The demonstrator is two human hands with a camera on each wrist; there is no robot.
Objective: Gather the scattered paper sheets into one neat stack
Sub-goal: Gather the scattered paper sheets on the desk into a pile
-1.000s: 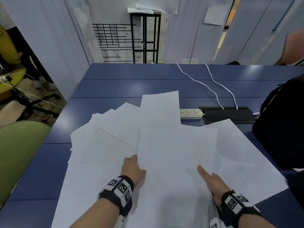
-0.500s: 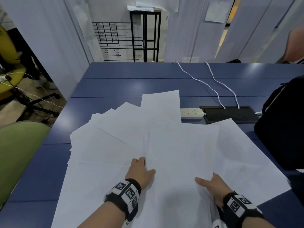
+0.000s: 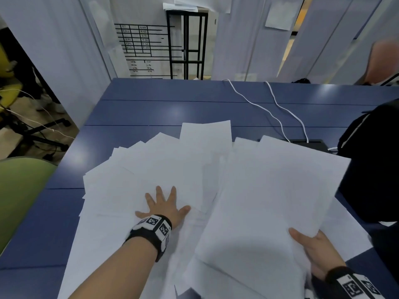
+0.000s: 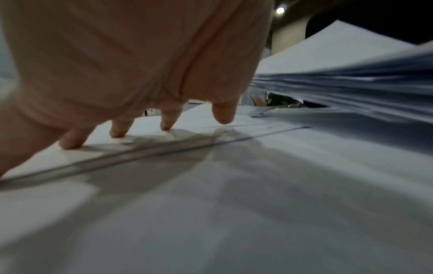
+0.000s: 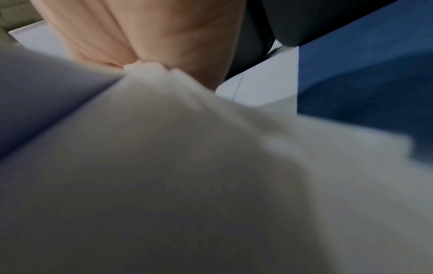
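Note:
Several white paper sheets lie fanned across the near half of the blue table. My left hand lies flat on them with fingers spread, its fingertips pressing the paper. My right hand grips a thick bundle of sheets by its near right corner, thumb on top. That bundle is lifted off the table and tilted. In the right wrist view the bundle's corner sits pinched against the palm. More loose sheets lie under the raised bundle.
A black bag stands at the table's right edge. Two white cables run to a black panel partly hidden by the raised paper. A green chair is at the left. Another person's arm shows at the far right.
My right hand has lifted a bundle of sheets and swung it to the right, hiding the power strip. My left hand went from the bundle's edge to flat, spread on the left sheets.

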